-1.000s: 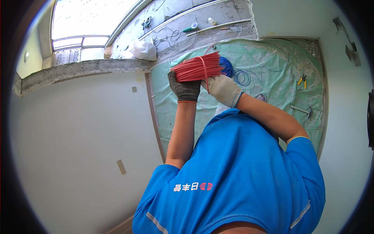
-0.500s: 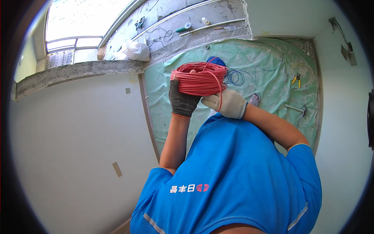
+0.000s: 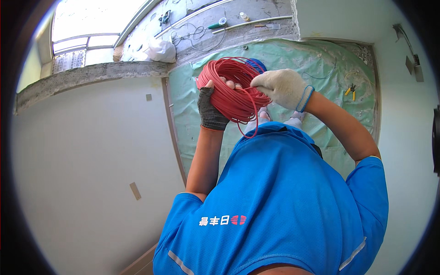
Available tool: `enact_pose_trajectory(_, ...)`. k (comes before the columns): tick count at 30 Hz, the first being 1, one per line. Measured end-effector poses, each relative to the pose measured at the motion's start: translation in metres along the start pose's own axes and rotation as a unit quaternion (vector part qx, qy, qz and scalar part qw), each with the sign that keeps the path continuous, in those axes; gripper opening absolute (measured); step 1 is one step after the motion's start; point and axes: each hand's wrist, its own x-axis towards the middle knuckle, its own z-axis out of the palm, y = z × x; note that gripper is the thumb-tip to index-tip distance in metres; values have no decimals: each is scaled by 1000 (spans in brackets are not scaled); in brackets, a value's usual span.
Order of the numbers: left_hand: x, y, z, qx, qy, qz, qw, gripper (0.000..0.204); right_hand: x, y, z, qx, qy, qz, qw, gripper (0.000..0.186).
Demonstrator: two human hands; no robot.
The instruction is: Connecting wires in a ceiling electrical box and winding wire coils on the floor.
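A thick coil of red wire [image 3: 227,103] is held up in front of my chest, tilted so its hollow middle shows. My left hand [image 3: 212,110], in a dark glove with bare fingertips, grips the coil's left side, thumb outside and fingers inside the hollow. At the right rim, my right hand [image 3: 284,88] in a whitish glove is closed with its fingertips pinching a strand of the red wire. One loose loop hangs down from the coil toward my blue shirt. Behind it lies a coil of blue wire [image 3: 256,64], partly hidden by the red one.
A green sheet [image 3: 330,107] covers the floor, with my feet on it. Yellow-handled pliers [image 3: 350,91] lie at right. On the grey floor beyond are a green corded power tool [image 3: 217,24], a small bottle [image 3: 244,17], a scraper [image 3: 269,26], white pipes and a white bag [image 3: 161,50].
The red coil has tipped, so its hollow now shows. My right hand has moved from beneath the coil up to its right rim and pinches a strand. The loose loop hangs lower.
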Motion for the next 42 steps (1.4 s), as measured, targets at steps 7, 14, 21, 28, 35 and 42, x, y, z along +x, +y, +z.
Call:
enact_pose_trajectory(7, 10, 0, -7, -47, 77, 35, 995, 34, -10, -2, -14, 649, 1, 264, 714, 25)
enact_pose_trajectory(14, 28, -6, -17, 9, 115, 56, 992, 35, 19, -20, 19, 627, 19, 234, 743, 16)
enact_pose_trajectory(21, 25, -26, -34, 7, 132, 120, 984, 28, 3, 3, 80, 295, 165, 203, 919, 17)
enact_pose_trajectory(28, 14, -26, -51, -75, 144, 87, 983, 29, -2, -31, 67, 252, -26, 178, 951, 18)
enact_pose_trajectory(35, 13, -9, -49, -251, 89, 67, 962, 32, 2, -57, 55, 95, 90, 107, 986, 30)
enact_pose_trajectory(42, 33, 40, -83, -254, -15, 192, 948, 27, -26, 10, 55, -19, 8, 121, 992, 16)
